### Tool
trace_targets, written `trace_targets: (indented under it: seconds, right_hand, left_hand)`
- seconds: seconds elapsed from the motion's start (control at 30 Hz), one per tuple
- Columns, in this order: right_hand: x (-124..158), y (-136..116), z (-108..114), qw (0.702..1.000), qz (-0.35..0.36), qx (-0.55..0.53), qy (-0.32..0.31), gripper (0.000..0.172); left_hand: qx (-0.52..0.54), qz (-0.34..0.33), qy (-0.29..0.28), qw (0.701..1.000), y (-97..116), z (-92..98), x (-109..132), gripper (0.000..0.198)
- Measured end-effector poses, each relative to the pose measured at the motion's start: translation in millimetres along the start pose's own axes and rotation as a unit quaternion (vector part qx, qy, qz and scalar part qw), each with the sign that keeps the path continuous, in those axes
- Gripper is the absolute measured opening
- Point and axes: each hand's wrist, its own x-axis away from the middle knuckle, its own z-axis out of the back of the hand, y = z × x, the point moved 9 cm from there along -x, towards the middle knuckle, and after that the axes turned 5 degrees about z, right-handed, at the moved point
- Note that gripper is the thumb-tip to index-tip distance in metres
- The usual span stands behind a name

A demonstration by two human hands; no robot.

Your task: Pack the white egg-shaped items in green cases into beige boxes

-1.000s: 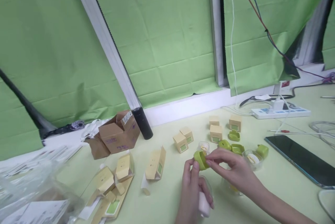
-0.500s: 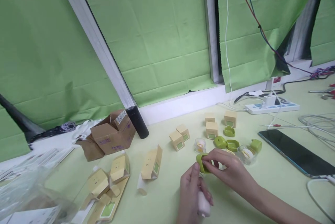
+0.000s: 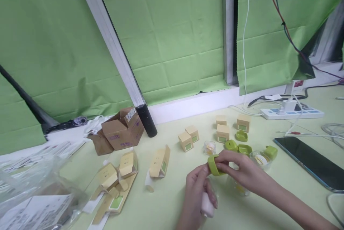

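A green cover [image 3: 213,166], its band-like rim turned towards the left, sits between the person's two hands, raised above the pale green surface [image 3: 172,208]. The left grip [image 3: 197,186] is closed on it, with the thumb and forefinger at the cover's left edge, so that the cover lies just beyond those fingertips. Lower in the same hand, the other fingers curl around a white rounded object [image 3: 207,205], whose end pokes out below them. The right grip [image 3: 240,168] is closed on the cover from the opposite side: its fingers reach over the top and into the right part, hiding that part from view, and the thumb is bent in beneath them. The cover is thus pinched from both sides, its left portion showing plainly between the hands. Just behind it, a small clear container [image 3: 209,148] with something yellow inside stands on the surface. Beyond the right hand lie a rounded green piece [image 3: 231,145] and an open green tray-like piece [image 3: 245,149], side by side, while another clear container [image 3: 260,159] rests to their right, near a blocky green piece [image 3: 271,152]. Farther right lies a dark phone [image 3: 311,163].
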Motion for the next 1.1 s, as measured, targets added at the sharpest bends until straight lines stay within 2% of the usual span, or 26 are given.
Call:
trace_targets:
  seconds: [0.1, 0.37, 0.5, 0.57, 0.67, 0.7, 0.73, 0.83, 1.0, 1.1]
  right_hand:
    - [2, -1, 3, 1.0, -0.011, 0.019, 0.004, 0.018]
    - [5, -9, -7, 0.998, 0.023, 0.049, -0.015, 0.022]
    - [7, -17, -2, 0.999, 0.03, -0.006, -0.024, 0.022]
    - [8, -18, 5, 0.999, 0.026, -0.027, -0.007, 0.017]
    - [12, -21, 7, 0.999, 0.039, -0.021, 0.002, 0.063]
    - [13, -22, 2, 0.999, 0.045, -0.02, -0.016, 0.07]
    - [15, -23, -4, 0.998, 0.049, -0.024, -0.034, 0.066]
    - [19, -27, -13, 0.996, 0.051, -0.064, -0.042, 0.036]
    - [23, -32, -18, 0.986, 0.058, -0.155, -0.03, 0.038]
    - [19, -20, -8, 0.985, 0.029, -0.168, 0.018, 0.037]
  left_hand:
    - [-0.023, 0.001, -0.025, 0.999, -1, -0.9, -3, 0.043]
    - [-0.102, 0.018, -0.048, 0.993, -2, -1.5, -5, 0.039]
    - [-0.099, 0.018, -0.067, 0.993, 0, -2.5, -5, 0.037]
    - [-0.079, 0.017, -0.071, 0.994, 0, -1.5, -6, 0.034]
    - [-0.062, 0.026, -0.083, 0.994, -1, -2.8, -5, 0.029]
    - [-0.062, 0.029, -0.088, 0.994, -2, -4.1, -4, 0.028]
    - [-0.064, 0.032, -0.093, 0.993, -3, -5.9, -3, 0.028]
    - [-0.068, 0.033, -0.093, 0.993, -5, -10.2, -1, 0.031]
    - [-0.039, 0.042, -0.072, 0.996, -9, -11.0, -2, 0.03]
    - [0.051, 0.037, -0.033, 0.998, -1, 1.2, -5, 0.023]
